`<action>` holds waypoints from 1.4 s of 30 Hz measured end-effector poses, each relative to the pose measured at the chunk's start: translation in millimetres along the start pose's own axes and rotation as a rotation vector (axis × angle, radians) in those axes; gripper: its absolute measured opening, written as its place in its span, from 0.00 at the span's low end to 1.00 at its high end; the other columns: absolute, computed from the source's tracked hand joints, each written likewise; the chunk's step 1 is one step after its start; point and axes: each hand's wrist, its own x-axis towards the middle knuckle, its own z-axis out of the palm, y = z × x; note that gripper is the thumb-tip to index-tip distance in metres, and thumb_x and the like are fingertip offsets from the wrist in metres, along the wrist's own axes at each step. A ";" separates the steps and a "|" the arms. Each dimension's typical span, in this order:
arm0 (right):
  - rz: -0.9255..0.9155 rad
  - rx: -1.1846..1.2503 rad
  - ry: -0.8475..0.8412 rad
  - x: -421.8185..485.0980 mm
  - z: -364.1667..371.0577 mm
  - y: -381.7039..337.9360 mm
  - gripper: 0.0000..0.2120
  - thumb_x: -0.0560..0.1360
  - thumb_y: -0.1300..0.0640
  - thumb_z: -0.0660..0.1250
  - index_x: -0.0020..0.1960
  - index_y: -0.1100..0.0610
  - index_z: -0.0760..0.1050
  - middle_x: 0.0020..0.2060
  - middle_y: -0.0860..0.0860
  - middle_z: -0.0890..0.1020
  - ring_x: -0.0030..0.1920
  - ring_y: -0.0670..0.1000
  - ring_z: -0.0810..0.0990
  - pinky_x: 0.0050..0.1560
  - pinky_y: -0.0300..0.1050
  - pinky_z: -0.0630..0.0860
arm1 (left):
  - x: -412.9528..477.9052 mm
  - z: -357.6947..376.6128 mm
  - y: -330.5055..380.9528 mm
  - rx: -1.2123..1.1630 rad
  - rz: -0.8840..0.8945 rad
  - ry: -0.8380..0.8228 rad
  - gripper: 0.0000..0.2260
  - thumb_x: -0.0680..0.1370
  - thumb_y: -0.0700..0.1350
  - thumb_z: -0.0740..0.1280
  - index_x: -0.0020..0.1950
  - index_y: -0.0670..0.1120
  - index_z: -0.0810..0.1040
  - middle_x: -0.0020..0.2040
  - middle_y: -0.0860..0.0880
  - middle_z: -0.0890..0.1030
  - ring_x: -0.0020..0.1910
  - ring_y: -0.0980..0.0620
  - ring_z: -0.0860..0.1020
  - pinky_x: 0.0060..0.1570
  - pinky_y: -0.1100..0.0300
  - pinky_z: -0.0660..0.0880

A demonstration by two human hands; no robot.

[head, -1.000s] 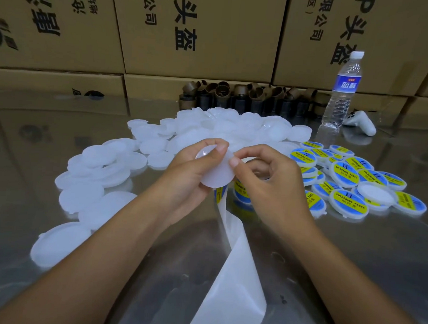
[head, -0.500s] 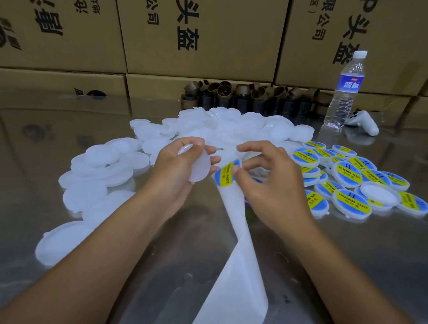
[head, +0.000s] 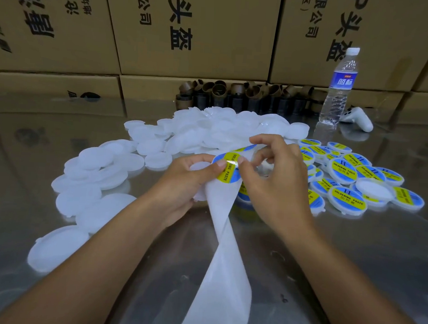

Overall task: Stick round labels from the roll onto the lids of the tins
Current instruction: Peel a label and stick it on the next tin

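White blank lids sit piled left of my left hand, easy grabbing. That hand grips one lid, thumb steadying the label over it, which reads SOLDERING PASTE. My right hand pinches its edge, probably peeling it off the backing strip. Finished lids pile up right of that hand.
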 end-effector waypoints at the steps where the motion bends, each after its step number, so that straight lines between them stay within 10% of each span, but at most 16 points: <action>1: -0.044 -0.048 0.036 0.6 -0.2 1.8 0.12 0.72 0.57 0.69 0.55 0.51 0.76 0.35 0.44 0.73 0.46 0.43 0.66 0.48 0.39 0.65 | -0.3 -0.3 -0.1 0.007 -0.003 0.001 0.07 0.76 0.43 0.67 0.50 0.41 0.81 0.44 0.45 0.85 0.39 0.52 0.83 0.39 0.60 0.81; 27: -0.262 -0.131 -0.069 -1.2 -0.9 -1.1 0.06 0.72 0.54 0.70 0.42 0.56 0.83 0.44 0.48 0.75 0.49 0.51 0.70 0.49 0.46 0.67 | 3.6 1.5 0.8 -0.098 -0.088 -0.053 0.16 0.81 0.46 0.60 0.62 0.37 0.77 0.57 0.38 0.81 0.55 0.41 0.81 0.57 0.49 0.76; 34: 0.007 0.203 -0.150 0.7 -2.8 -10.1 0.20 0.75 0.44 0.56 0.29 0.49 0.77 0.42 0.41 0.74 0.53 0.43 0.68 0.49 0.25 0.61 | 2.2 2.8 0.1 0.024 -0.092 0.017 0.14 0.81 0.44 0.61 0.61 0.37 0.78 0.56 0.38 0.82 0.58 0.39 0.79 0.60 0.45 0.74; 42: 0.061 0.685 0.011 6.7 -9.5 -8.1 0.08 0.73 0.50 0.64 0.35 0.48 0.73 0.37 0.46 0.76 0.40 0.44 0.74 0.42 0.31 0.70 | 4.1 5.5 -1.9 0.067 -0.054 0.174 0.13 0.80 0.48 0.65 0.54 0.40 0.81 0.51 0.43 0.84 0.52 0.45 0.82 0.59 0.50 0.75</action>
